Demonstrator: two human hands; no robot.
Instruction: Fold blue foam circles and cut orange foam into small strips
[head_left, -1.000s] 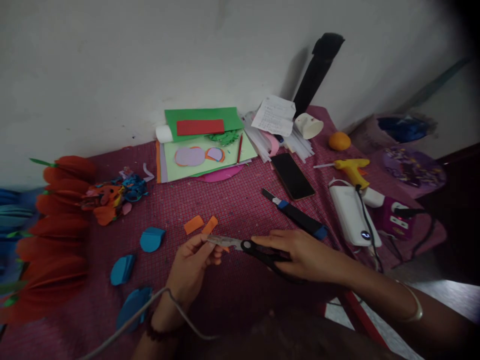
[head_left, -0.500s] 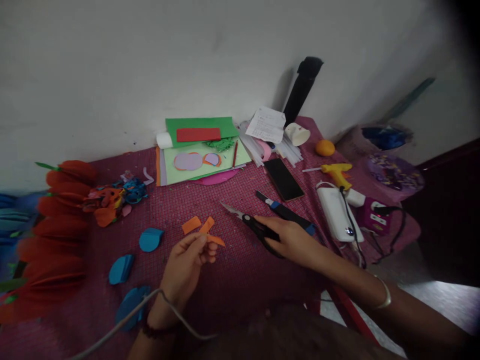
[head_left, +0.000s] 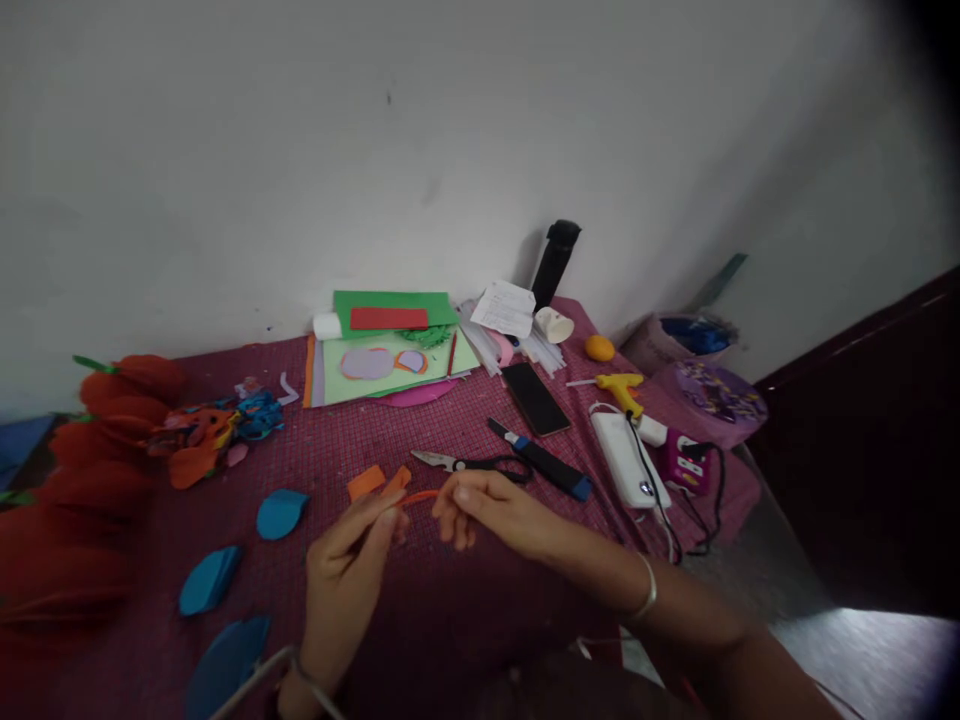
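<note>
My left hand (head_left: 351,552) and my right hand (head_left: 487,510) meet low in the middle of the view, both pinching a thin orange paper strip (head_left: 417,497) held between them above the maroon checked cloth (head_left: 450,600). The black-handled scissors (head_left: 472,463) lie on the cloth just beyond my right hand, blades pointing left, untouched. Two orange paper scraps (head_left: 375,482) rest on the cloth next to my left fingertips. A thin grey cable runs across my left wrist.
Blue folded paper pieces (head_left: 281,512) and orange paper flowers (head_left: 112,420) lie at left. A stack of coloured sheets (head_left: 390,350) sits by the wall. A phone (head_left: 534,398), a craft knife (head_left: 540,460), a white power bank (head_left: 626,458), a yellow glue gun (head_left: 621,388) and a black bottle (head_left: 555,262) stand right.
My right hand has set the scissors down on the cloth and come back to pinch the orange strip with my left hand. The view has pulled back and tilted up.
</note>
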